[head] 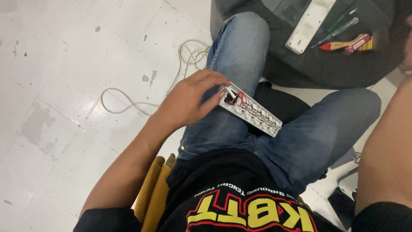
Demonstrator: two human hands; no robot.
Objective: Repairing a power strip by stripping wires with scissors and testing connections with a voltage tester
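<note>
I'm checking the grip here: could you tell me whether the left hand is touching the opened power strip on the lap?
Touching: the head view shows the left hand with fingertips on the wired end of the opened power strip.

A small red and yellow labelled packet [358, 43] lies at the upper right of the frame; a black shirt's yellow-and-red print [251, 212] fills the bottom centre.

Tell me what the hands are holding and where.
The left hand grips the opened power strip at its wired end, resting on the lap. The right hand is out of view.
</note>
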